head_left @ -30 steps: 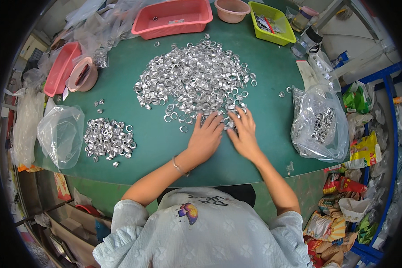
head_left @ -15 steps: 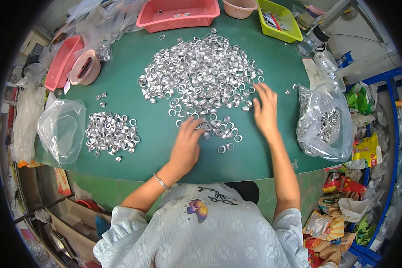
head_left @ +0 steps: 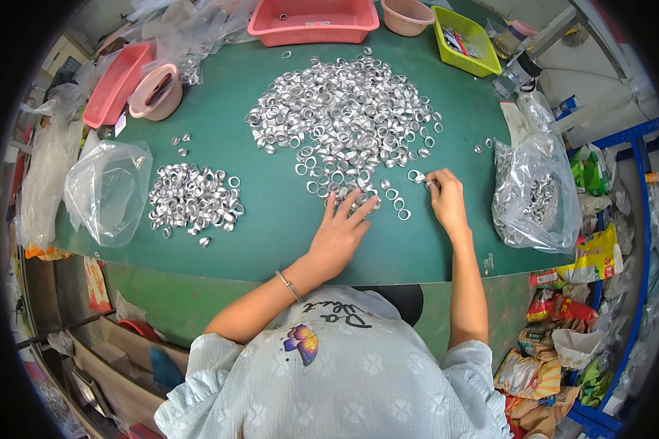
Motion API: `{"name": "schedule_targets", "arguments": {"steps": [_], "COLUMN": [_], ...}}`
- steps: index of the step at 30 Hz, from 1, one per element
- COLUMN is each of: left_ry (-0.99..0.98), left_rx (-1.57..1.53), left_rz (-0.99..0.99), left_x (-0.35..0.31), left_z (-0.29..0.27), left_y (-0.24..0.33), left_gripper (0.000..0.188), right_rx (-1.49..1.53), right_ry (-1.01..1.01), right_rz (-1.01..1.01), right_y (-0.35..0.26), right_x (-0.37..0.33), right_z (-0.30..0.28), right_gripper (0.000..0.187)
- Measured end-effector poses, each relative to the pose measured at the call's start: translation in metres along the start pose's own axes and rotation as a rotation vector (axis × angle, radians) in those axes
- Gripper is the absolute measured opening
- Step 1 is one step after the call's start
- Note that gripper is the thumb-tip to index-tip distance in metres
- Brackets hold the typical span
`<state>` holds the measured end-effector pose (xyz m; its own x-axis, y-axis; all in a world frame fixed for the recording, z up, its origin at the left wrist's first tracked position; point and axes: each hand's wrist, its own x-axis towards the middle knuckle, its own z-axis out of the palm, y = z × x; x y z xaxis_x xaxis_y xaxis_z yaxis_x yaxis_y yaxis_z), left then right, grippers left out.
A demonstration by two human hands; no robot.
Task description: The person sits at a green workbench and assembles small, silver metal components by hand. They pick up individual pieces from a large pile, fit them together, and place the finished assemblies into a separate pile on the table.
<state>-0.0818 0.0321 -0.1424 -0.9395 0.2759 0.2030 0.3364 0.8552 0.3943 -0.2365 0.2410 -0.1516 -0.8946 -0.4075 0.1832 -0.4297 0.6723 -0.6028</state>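
1. The left hand (head_left: 334,238) lay at the near edge of the large heap (head_left: 344,110) of silver-coloured metal rings, its fingers spread and loose over a small cluster of rings, gripping none that showed.
2. The right hand (head_left: 449,206) was to the near right of the heap, thumb and fingertips drawn together at a few stray rings (head_left: 416,176); whether it pinched one could not be told.
3. Between the hands, just off the heap's near edge, a short row of loose rings (head_left: 398,204) lay on the green table (head_left: 465,110).
4. Good handling here seemed to call for light, flat fingers on the left, fanning rings into one layer, and a fingertip pinch on the right, taking a single ring without dragging its neighbours.
5. A smaller pile (head_left: 194,197) of rings lay to the near left of the heap, well apart; keeping that gap looked worthwhile, since stray rings could roll and mix.
6. Farther right of the heap stood a clear bag (head_left: 516,219) with rings inside; beyond the heap sat a pink basket (head_left: 311,35).
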Motion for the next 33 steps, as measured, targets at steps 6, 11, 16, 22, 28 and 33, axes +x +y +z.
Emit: {"name": "schedule_targets", "arguments": {"steps": [6, 11, 16, 22, 28, 33], "left_ry": [0.268, 0.253, 0.128, 0.008, -0.055, -0.050], "left_rx": [-0.290, -0.876, -1.153, -2.001, -2.178, -2.182], "left_rz": [-0.096, -0.177, -0.202, -0.566, -0.536, -0.649], "left_x": [-0.008, -0.006, -0.008, -0.009, -0.010, -0.007], "left_z": [-0.002, -0.023, -0.017, -0.019, -0.013, -0.029], "left_y": [0.013, 0.039, 0.038, 0.025, 0.020, 0.028], "left_gripper": [0.037, 0.047, 0.035, 0.028, 0.031, 0.032], "right_rx": [1.057, 1.409, 1.431, 1.219, 0.052, -0.131], "right_ry": [-0.180, -0.470, -0.519, -0.319, 0.071, 0.132], "right_rz": [0.423, 0.480, 0.487, 0.327, -0.012, -0.078], "right_y": [-0.036, -0.075, -0.087, -0.082, -0.092, -0.063], "right_x": [-0.045, -0.076, -0.088, -0.092, -0.079, -0.072], "right_z": [0.000, 0.002, -0.007, -0.015, 0.001, 0.034], "right_gripper": [0.011, 0.018, 0.026, 0.032, 0.039, 0.033]}}
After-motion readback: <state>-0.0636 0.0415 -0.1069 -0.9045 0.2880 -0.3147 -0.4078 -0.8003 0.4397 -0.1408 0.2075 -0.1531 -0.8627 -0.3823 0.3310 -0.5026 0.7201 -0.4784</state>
